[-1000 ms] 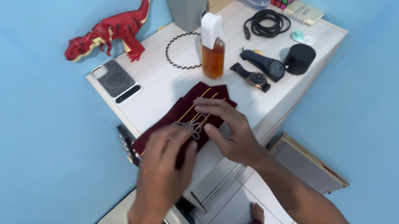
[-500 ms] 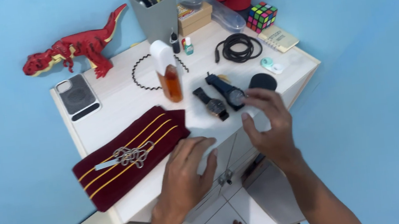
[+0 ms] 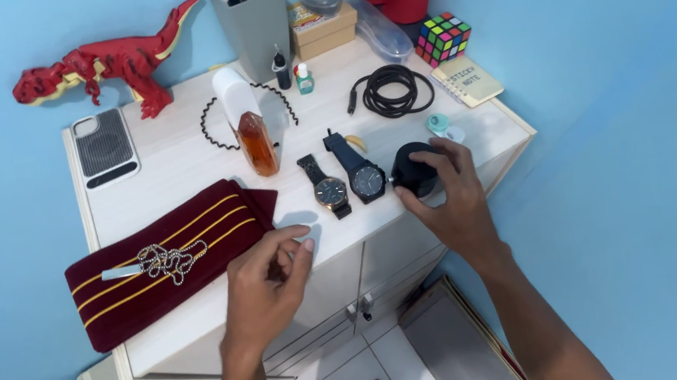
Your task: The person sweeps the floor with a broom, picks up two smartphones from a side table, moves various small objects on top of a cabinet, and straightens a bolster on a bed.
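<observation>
Two hands are at work over our white table [image 3: 178, 163]. Our right hand [image 3: 449, 201] wraps its fingers around a small black round container [image 3: 414, 169] near the table's front right edge, grasping it from the near side, thumb to its left. Just left of that hand lie two wristwatches, a dark one [image 3: 359, 170] and a brown-faced one [image 3: 326, 187]. Our left hand [image 3: 268, 282] hangs loosely curled and holds nothing, its fingertips at the table's front edge. Left of it, just beside the fingers, lies a maroon cloth [image 3: 164, 256] with yellow stripes, a silver chain [image 3: 166, 260] heaped upon it. Beyond that hand stands an amber spray bottle [image 3: 251, 132].
</observation>
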